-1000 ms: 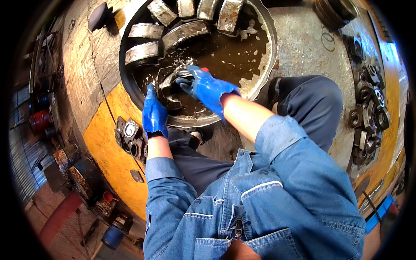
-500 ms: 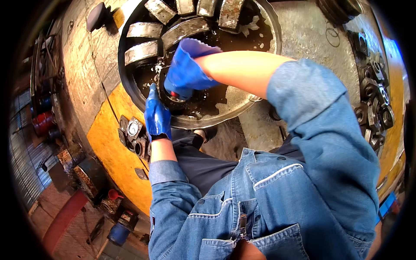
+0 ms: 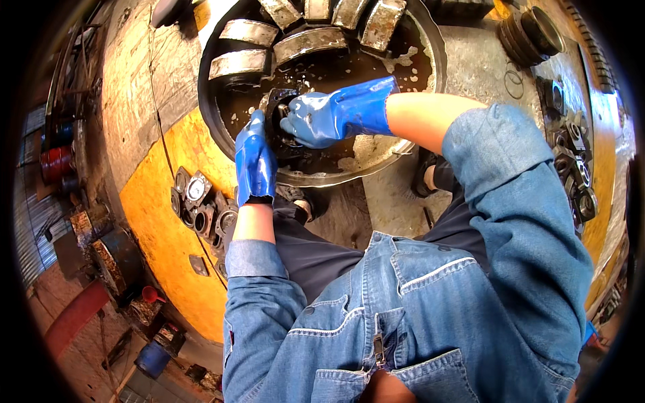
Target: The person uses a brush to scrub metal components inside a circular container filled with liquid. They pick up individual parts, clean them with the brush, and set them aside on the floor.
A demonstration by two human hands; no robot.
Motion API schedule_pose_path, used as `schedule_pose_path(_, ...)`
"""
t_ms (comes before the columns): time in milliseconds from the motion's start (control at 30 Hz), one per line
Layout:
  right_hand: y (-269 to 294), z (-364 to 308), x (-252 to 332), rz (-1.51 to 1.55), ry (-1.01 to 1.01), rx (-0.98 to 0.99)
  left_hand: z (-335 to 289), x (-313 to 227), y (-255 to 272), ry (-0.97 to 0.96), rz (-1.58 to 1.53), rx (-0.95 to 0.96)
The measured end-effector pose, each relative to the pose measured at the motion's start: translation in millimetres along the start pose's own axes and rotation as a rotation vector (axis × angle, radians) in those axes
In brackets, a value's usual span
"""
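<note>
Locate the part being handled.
In the head view, the dark part is left of centre, over the round tub, between the left hand and right hand.

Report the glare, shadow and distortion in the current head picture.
Head view: glare whitens the surface at far right; head view: highlights shine on the gloved left hand and right hand; head view: the dark part between them lacks clear detail; head view: straight edges bow, corners black.
</note>
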State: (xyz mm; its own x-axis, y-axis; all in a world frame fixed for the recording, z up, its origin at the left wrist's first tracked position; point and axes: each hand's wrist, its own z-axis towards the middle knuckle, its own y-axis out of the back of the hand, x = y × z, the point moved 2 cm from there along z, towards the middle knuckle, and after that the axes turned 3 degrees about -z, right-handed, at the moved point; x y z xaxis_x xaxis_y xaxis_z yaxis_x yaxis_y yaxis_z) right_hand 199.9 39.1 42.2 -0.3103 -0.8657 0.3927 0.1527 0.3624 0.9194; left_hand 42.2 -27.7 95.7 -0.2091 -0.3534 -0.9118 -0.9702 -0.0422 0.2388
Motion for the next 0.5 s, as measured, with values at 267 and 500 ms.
schedule_pose_path(267, -7.7, 13.0, 15.7, 0.142, -0.620, 0.141, 7.7, 2.5, -1.7, 0.190, -0.159, -0.045)
schedule_pose_path(500, 17.3, -27.2, 13.2, 1.127, -0.905, -0.167, 7.8, 2.4, 1.8, 0.047, 0.028, 0.025)
